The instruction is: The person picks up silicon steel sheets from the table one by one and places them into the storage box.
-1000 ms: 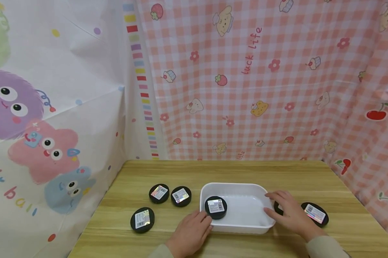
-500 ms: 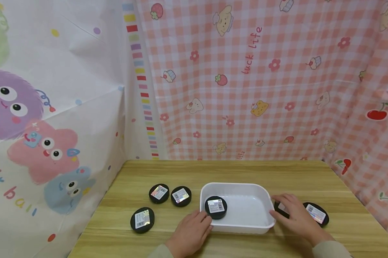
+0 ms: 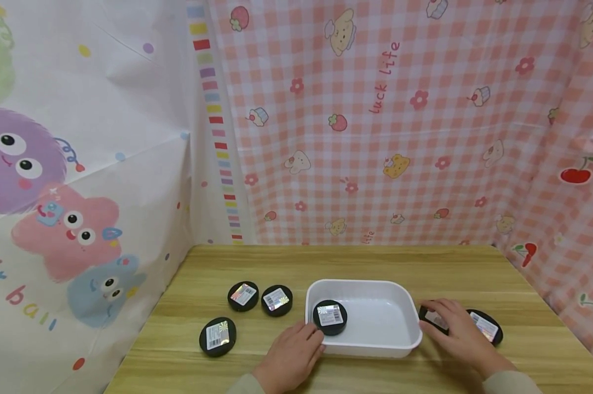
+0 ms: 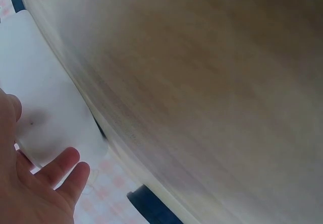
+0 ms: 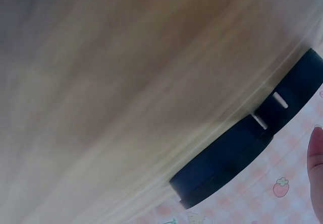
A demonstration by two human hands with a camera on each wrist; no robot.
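My left hand (image 3: 293, 350) holds the front left corner of a white plastic tub (image 3: 375, 345); the left wrist view shows its fingers (image 4: 63, 168) against the wall. Inside the tub, at its left end, lies a flat round black case (image 3: 329, 317) with a white label. Just right of the tub, my right hand (image 3: 456, 331) hovers with fingers spread over another black case (image 3: 434, 318), covering part of it. Behind that hand sits a further labelled case (image 3: 485, 327), partly hidden. In the right wrist view two dark cases (image 5: 222, 158) stand side by side, with the thumb (image 5: 316, 163) apart from them.
Left of the tub, three more black cases lie label up: one near the front (image 3: 217, 336), one at the back (image 3: 243, 296) and one closer to the tub (image 3: 277, 300). Patterned cloths (image 3: 365, 164) rise behind and beside the wooden table (image 3: 276, 262).
My right hand has moved right, from the tub's right rim to over the black case beside it. The left hand and the tub have stayed in place.
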